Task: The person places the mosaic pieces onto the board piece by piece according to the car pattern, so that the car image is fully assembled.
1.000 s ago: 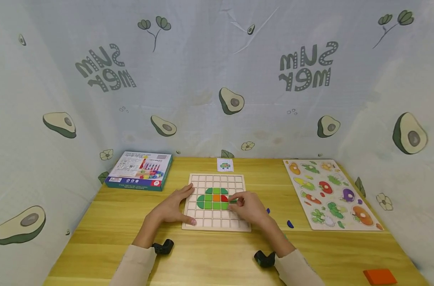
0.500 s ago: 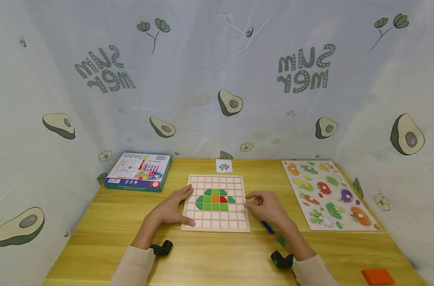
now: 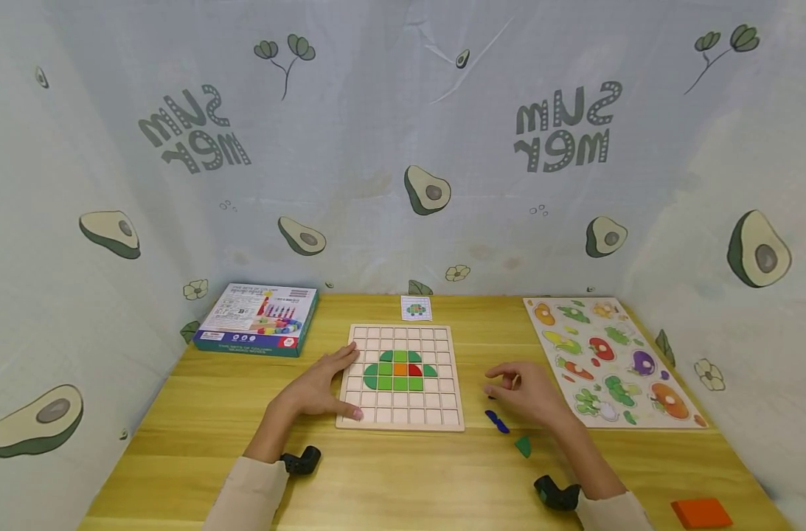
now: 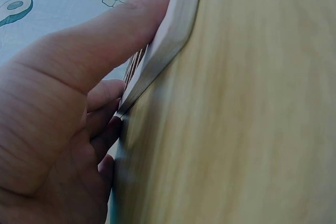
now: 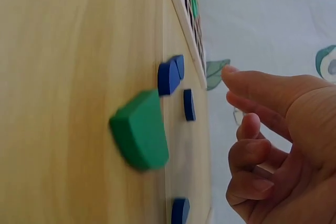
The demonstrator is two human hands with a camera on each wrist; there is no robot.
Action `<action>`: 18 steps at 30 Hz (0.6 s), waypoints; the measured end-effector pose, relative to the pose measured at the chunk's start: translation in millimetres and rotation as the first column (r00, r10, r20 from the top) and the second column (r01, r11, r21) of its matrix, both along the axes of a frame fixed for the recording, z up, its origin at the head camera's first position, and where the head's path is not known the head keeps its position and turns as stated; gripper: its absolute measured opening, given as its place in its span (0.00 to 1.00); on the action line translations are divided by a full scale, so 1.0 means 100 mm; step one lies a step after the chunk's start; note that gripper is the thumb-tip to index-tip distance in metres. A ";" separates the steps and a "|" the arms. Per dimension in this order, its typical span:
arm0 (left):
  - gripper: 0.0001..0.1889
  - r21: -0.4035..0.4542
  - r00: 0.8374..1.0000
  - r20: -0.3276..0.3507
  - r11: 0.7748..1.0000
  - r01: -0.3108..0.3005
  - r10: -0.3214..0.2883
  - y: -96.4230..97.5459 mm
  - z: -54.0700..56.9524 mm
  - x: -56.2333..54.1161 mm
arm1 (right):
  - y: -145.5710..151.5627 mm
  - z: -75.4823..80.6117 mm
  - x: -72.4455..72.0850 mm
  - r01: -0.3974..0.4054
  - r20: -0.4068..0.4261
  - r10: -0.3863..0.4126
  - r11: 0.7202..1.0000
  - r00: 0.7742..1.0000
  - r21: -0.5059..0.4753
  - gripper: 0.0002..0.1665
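A wooden grid board (image 3: 403, 413) lies mid-table, bearing a shape of green, orange and red tiles (image 3: 400, 369). My left hand (image 3: 319, 383) rests against its left side, fingers at the upper edge and thumb on the lower corner. My right hand (image 3: 525, 391) hovers right of the board, thumb and index finger apart with nothing between them, the other fingers curled. Close to it lie small blue pieces (image 3: 497, 421) and a green piece (image 3: 523, 446). Several blue pieces (image 5: 189, 105) show in the right wrist view; my right hand partly covers them in the head view.
A small pattern card (image 3: 416, 308) lies behind the board. At the back left is a boxed toy set (image 3: 256, 318). A vegetable puzzle board (image 3: 615, 361) lies on the right, with an orange block (image 3: 701, 513) at the front right. Printed cloth (image 3: 363, 147) surrounds the table.
My right hand has left a green piece on the board's right part and moved rightward to the loose blue pieces. My left hand has stayed at the board.
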State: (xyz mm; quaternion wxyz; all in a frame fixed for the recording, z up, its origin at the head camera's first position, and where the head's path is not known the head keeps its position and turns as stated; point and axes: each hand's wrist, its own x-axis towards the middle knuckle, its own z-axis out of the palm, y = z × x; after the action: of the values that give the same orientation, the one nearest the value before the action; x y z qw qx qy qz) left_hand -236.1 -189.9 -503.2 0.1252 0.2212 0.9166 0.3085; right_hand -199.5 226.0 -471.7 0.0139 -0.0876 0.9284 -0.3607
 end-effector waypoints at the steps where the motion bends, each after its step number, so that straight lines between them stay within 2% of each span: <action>1: 0.63 0.000 1.000 -0.001 1.000 0.001 -0.001 0.00 0.00 0.00 | 0.03 0.00 0.02 0.001 0.001 -0.001 1.000 1.000 0.001 0.14; 7: 0.63 0.002 1.000 -0.006 1.000 0.006 -0.006 0.00 0.00 0.00 | 0.20 0.05 0.19 -0.038 0.008 0.038 0.999 0.999 0.011 0.15; 11: 0.63 0.004 1.000 -0.003 1.000 0.004 -0.004 0.01 0.00 0.01 | 0.34 0.06 0.30 -0.114 0.026 0.114 0.993 0.993 0.008 0.15; 14: 0.63 0.006 1.000 -0.002 1.000 0.000 0.000 0.01 0.01 0.01 | 0.44 0.05 0.38 -0.198 0.031 0.199 0.980 0.980 -0.021 0.16; 18: 0.63 0.003 1.000 -0.001 1.000 -0.001 0.001 0.01 0.01 0.02 | 0.55 0.04 0.46 -0.307 0.027 0.309 0.949 0.951 -0.070 0.16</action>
State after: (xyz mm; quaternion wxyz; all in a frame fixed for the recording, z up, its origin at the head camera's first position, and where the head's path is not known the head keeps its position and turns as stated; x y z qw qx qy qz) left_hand -234.4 -189.3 -501.9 0.1242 0.2213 0.9164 0.3097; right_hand -153.0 281.1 -467.9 0.0847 -0.2250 0.8907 -0.3858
